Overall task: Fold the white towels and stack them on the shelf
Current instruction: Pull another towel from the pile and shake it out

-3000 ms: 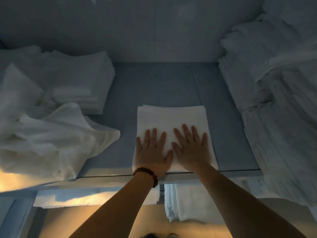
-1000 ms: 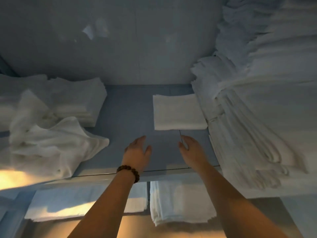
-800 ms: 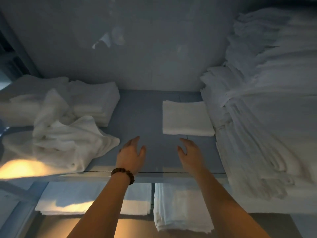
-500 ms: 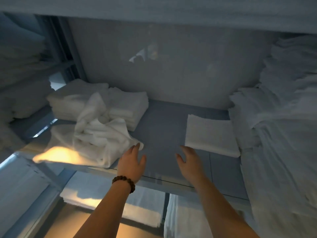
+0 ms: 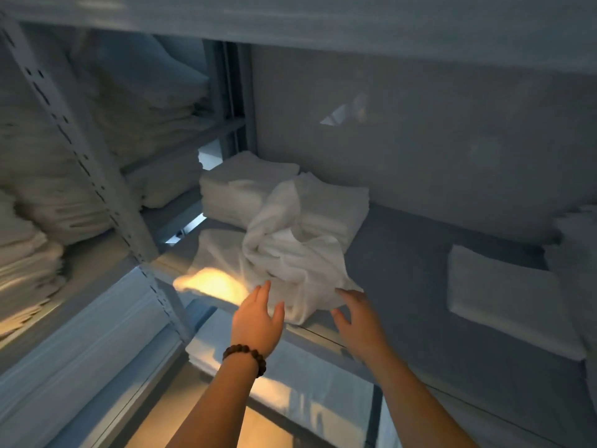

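A crumpled heap of white towels point(image 5: 284, 263) lies at the front left of the grey shelf point(image 5: 403, 253). My left hand point(image 5: 256, 320), with a bead bracelet on its wrist, hovers just in front of the heap with fingers straight and holds nothing. My right hand point(image 5: 358, 318) is spread beside it, its fingertips at the heap's right edge. One folded white towel point(image 5: 504, 286) lies flat at the right of the shelf, apart from both hands.
A stack of folded towels point(image 5: 245, 192) stands behind the heap. Tall towel piles fill the left bay point(image 5: 97, 140), past a perforated steel post point(image 5: 87, 163). More towels point(image 5: 578, 240) line the right edge. A lower shelf holds folded towels point(image 5: 290, 376).
The folded towel was pushed back to the right of the shelf and let go. Both hands and my view have swung left to the crumpled heap.
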Demonstrator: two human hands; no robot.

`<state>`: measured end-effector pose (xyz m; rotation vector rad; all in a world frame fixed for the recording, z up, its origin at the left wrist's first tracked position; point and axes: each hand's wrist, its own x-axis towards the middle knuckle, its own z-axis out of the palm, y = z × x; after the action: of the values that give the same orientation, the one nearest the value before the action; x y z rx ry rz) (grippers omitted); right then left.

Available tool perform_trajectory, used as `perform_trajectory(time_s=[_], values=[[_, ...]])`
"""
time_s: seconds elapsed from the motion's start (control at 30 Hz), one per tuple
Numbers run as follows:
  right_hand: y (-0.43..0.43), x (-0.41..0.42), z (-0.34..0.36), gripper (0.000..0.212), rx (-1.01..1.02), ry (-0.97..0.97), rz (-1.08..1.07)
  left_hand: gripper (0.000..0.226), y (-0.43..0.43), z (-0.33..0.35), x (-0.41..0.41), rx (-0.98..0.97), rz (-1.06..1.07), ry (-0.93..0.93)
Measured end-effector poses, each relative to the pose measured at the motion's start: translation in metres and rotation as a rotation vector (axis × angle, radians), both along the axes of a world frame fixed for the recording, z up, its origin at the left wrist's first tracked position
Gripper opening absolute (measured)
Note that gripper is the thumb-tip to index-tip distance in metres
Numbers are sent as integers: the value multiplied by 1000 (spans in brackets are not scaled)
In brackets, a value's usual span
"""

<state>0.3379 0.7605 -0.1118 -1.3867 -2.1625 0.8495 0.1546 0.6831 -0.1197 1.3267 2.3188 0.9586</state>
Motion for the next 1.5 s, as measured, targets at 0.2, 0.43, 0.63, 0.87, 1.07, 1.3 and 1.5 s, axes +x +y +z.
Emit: perform_trajectory(time_s=[0.2,0.43,0.63,0.87,1.07,1.3,1.5], values=[[-2,-97,-5,47,-20,-31,-20,54,4,-1,-94,25,-78,-18],[-1,-179,-11,51,22,-87,-130,56,30,-1,-185,14,-236,64],[14,-179,4,65,213,-371,-241,56,60,3,-193,12,-422,156],[73,-161,8,103,-108,-558,-258,97,102,-20,-168,-201,-639,328],[87,-155,-24,65,-198,-442,-269,93,123,-48,-153,-417,-664,382],[93,-158,-21,39,-52,-219,-286,76,140,-45,-160,-411,-687,210],[113,-146,17,41,244,-127,-410,71,163,-33,-223,-275,-580,418]])
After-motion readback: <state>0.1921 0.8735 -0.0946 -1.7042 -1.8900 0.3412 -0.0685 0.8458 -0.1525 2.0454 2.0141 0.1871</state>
